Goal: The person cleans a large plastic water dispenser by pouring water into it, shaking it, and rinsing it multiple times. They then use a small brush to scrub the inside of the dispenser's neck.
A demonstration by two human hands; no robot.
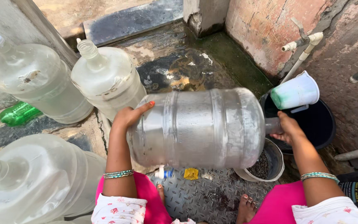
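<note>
Head view: large clear water jug (195,128), held off the wet floor (175,66) on its side, long axis running left to right, neck pointing right toward the black bucket (320,124). Left hand (129,116) is pressing flat against the base, fingers spread open; right hand (284,128) is gripping the neck, fingers closed around it. Judged step: tipping or rinsing the jug; any further tilt calls for firm two-handed support. Three more jugs (104,79) are standing nearby.
</note>
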